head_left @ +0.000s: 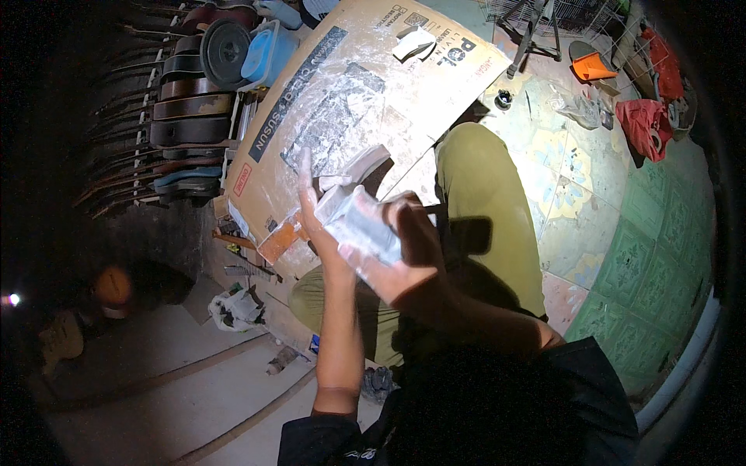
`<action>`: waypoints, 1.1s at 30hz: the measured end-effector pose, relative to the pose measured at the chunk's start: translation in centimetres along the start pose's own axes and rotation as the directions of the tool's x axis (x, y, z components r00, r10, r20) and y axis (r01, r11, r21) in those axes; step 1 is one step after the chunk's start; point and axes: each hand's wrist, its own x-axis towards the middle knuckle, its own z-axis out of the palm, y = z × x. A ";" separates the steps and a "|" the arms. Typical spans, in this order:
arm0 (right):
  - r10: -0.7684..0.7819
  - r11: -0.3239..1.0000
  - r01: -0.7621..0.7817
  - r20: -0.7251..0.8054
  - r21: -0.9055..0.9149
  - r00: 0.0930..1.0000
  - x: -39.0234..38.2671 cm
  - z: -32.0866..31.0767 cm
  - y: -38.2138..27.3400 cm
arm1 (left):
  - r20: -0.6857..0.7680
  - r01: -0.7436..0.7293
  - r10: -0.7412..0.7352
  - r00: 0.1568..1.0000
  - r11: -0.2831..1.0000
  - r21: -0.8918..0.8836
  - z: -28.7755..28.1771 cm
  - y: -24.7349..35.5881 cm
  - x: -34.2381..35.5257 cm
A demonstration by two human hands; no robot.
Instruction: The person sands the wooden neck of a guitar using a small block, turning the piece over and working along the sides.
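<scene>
My left hand (315, 217), fingers pointing up and white with dust, holds a pale, dusty curved piece (365, 163) over the cardboard sheet (252, 186). My right hand (408, 268) grips a grey rectangular pad or block (364, 221), pressed against or just beside that piece; their exact contact is hidden. Below them, the cardboard is smeared with white powder. A small pale folded scrap (413, 44) lies at the sheet's top.
Guitar bodies (190, 109), a dark lid (224, 54) and a blue tub (264, 54) stand at left. My bent knee (486, 179) borders the cardboard. A wire rack (528, 15), orange scoop (592, 66) and red cloth (645, 124) sit at upper right.
</scene>
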 end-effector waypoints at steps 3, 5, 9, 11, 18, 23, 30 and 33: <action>0.214 0.841 -0.247 0.124 0.481 0.969 3.7 0.2 4.6 | 0.046 -0.162 0.161 0.986 0.987 0.013 1.6 2.0 -0.3; 0.032 0.933 -0.012 -0.050 0.359 0.998 2.1 1.5 3.0 | 0.014 -0.124 0.124 0.992 0.991 0.044 1.3 2.9 -0.2; 0.120 0.978 -0.128 0.057 0.166 0.991 1.5 0.5 1.7 | -0.022 -0.109 0.113 0.993 0.983 0.147 1.3 2.9 -0.1; 0.243 0.817 -0.306 0.191 0.489 0.951 4.1 0.5 3.5 | 0.027 -0.284 0.283 0.959 0.948 0.145 1.4 2.5 0.1; 0.072 0.945 -0.058 -0.033 0.322 0.997 3.9 1.5 3.3 | 0.005 0.007 -0.006 1.000 0.995 -0.103 1.0 1.3 -0.3; -0.127 0.986 0.125 -0.014 -0.115 0.992 -0.2 0.6 1.6 | 0.023 0.096 -0.093 0.995 0.962 -0.254 0.5 1.5 -0.3; -0.281 0.957 0.279 -0.011 -0.085 0.960 1.3 2.1 2.9 | 0.048 -0.049 0.052 0.997 0.997 -0.060 -0.7 -2.8 0.6; -0.084 0.994 0.081 0.039 0.072 0.996 1.0 2.7 3.9 | 0.026 -0.182 0.181 0.983 0.979 0.095 0.2 -1.9 0.7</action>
